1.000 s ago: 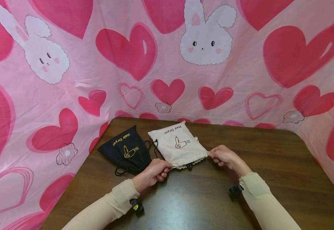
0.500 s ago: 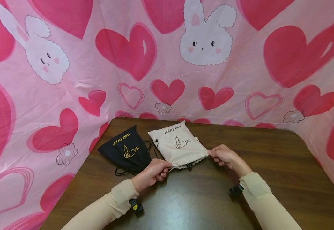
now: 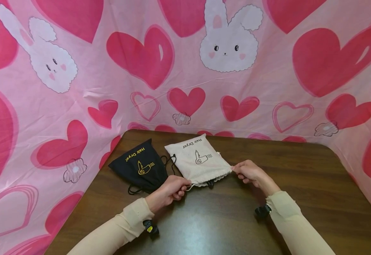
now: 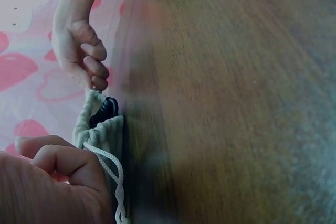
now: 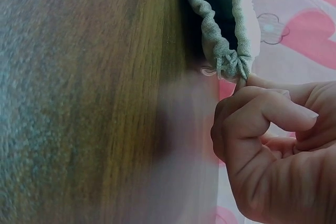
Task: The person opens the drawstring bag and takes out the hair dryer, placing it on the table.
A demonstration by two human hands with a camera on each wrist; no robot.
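Observation:
A white drawstring bag [image 3: 201, 161] printed "Hair Dryer" lies on the table, its gathered mouth toward the person. My left hand [image 3: 172, 187] pinches the left corner of that mouth, where a pale cord [image 4: 107, 156] hangs down. At the opposite corner, my right hand [image 3: 249, 173] pinches the cloth between thumb and curled forefinger. The mouth stands partly open between the two hands. Inside it shows something black and ribbed [image 4: 105, 111], which also pokes out at the rim in the head view.
A black drawstring bag [image 3: 140, 166] with yellow "Hair Dryer" print lies to the left, partly behind the left hand. Its black cords reach the white bag's edge. A pink heart-and-rabbit cloth [image 3: 185, 74] rises behind the brown wooden table [image 3: 300, 184].
Both hands keep their pinch on the bag's corners. The mouth edge's right corner has shifted very slightly to the right; otherwise little differs.

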